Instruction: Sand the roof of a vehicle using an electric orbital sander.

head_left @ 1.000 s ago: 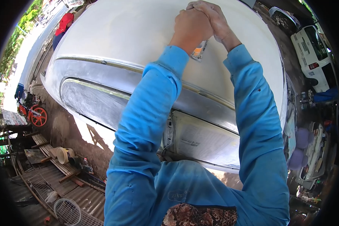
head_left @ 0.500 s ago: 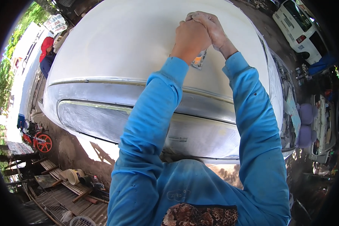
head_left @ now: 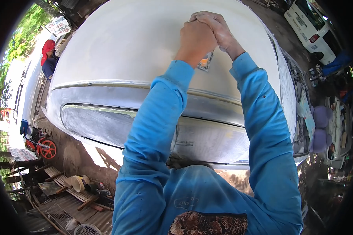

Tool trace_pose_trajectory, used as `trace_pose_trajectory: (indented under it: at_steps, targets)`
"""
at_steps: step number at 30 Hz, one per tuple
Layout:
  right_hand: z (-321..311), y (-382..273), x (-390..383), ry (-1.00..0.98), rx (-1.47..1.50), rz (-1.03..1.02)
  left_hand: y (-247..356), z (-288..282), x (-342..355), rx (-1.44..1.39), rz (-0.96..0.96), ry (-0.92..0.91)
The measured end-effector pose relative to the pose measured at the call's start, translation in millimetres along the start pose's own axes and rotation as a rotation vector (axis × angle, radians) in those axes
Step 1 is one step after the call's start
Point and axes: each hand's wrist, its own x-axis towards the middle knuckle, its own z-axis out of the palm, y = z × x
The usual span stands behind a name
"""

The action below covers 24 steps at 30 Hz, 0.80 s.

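Both my hands are together over the dull white roof (head_left: 117,43) of a vehicle. My left hand (head_left: 197,40) is closed in a fist, knuckles up. Over its far side wraps my right hand (head_left: 215,27), fingers bent and dusted with pale powder. Whatever they grip, if anything, is hidden beneath them. Just behind my left wrist lies a small flat packet (head_left: 204,62) with orange and silver on it, partly covered by the hand. Below the roof edge run a yellowish seam and side windows (head_left: 102,117) hazed with dust or masking.
A person in a red head covering (head_left: 48,55) is beyond the roof at left. A motorcycle (head_left: 39,143) with orange wheels stands at lower left, near planks and a cream bucket (head_left: 78,183). A white van (head_left: 312,31) is at upper right, purple seats (head_left: 320,127) at right.
My joined hands have shifted slightly to the left along the roof, still clasped. The person in red at left has turned or moved a little.
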Motion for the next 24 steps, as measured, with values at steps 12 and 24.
trace_pose_trajectory:
  at_steps: [12, 24]
  targets:
    - [33.1, 3.4, 21.5, -0.058, 0.016, -0.042, -31.3, -18.6, -4.5, 0.059, -0.063, 0.008]
    - [-14.3, -7.4, -21.1, 0.061, -0.034, -0.001, 21.4, 5.5, -5.9, 0.018, 0.036, -0.054]
